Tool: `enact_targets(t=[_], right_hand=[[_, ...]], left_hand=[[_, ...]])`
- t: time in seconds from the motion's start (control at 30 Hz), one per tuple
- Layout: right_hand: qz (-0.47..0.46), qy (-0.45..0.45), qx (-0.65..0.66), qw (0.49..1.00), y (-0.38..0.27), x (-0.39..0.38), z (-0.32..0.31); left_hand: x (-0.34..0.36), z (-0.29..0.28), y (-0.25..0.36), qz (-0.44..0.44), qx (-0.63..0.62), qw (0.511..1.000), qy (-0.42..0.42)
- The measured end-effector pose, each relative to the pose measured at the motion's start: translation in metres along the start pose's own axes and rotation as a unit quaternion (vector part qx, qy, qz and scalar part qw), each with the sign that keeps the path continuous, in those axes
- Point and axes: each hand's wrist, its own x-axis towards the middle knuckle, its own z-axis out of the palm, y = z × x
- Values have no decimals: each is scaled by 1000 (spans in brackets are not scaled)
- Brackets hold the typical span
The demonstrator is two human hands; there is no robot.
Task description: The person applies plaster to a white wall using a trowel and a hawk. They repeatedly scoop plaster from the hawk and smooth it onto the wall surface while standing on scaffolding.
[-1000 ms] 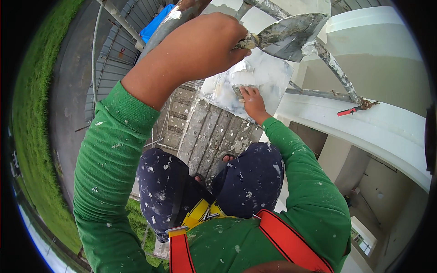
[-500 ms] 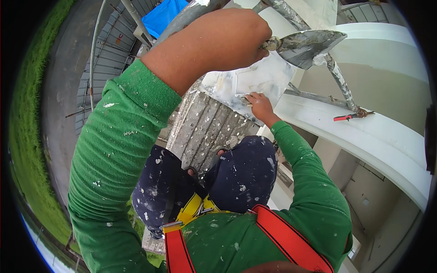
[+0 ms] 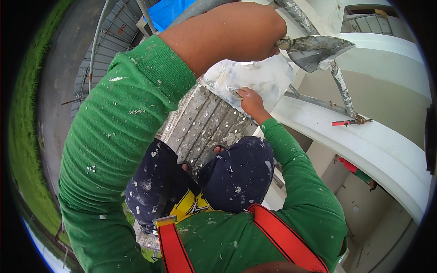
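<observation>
My left hand (image 3: pixel 264 32) is raised at the top, gripping the handle of a plaster-smeared metal trowel (image 3: pixel 318 51), whose blade points right beside a crusted scaffold pipe (image 3: pixel 341 86). Below it, my right hand (image 3: pixel 250 102) holds a small scraper (image 3: pixel 234 92) against a board (image 3: pixel 272 78) coated with white paste. The board sits over a paint-spotted metal scaffold plank (image 3: pixel 193 123), above my bent knees. A small red-and-black tool (image 3: pixel 341 123) rests near a pipe joint on the right.
A white curved ledge (image 3: pixel 382 152) runs along the right, with a person (image 3: pixel 353 168) in red and green visible below it. A blue tarp (image 3: pixel 168 11), corrugated panels (image 3: pixel 104 52), a grey road and grass (image 3: pixel 22 136) lie far below to the left. More scaffold poles stand around.
My left hand and trowel have moved right. My right hand and scraper have shifted slightly on the board. The person below the ledge has come into view.
</observation>
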Motion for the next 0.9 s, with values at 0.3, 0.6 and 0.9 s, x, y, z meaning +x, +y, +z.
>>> enact_targets(t=[0.3,0.6,0.9], right_hand=[[-2,181,-41,983,54,20,-2],[-21,129,69,989,72,-22,-14],[182,103,99,973,70,7,23]], left_hand=[[1,-7,-3,-7,-6,999,-47],[-4,-20,9,-18,-30,999,-41],[-10,-8,1,-18,-2,999,-33]])
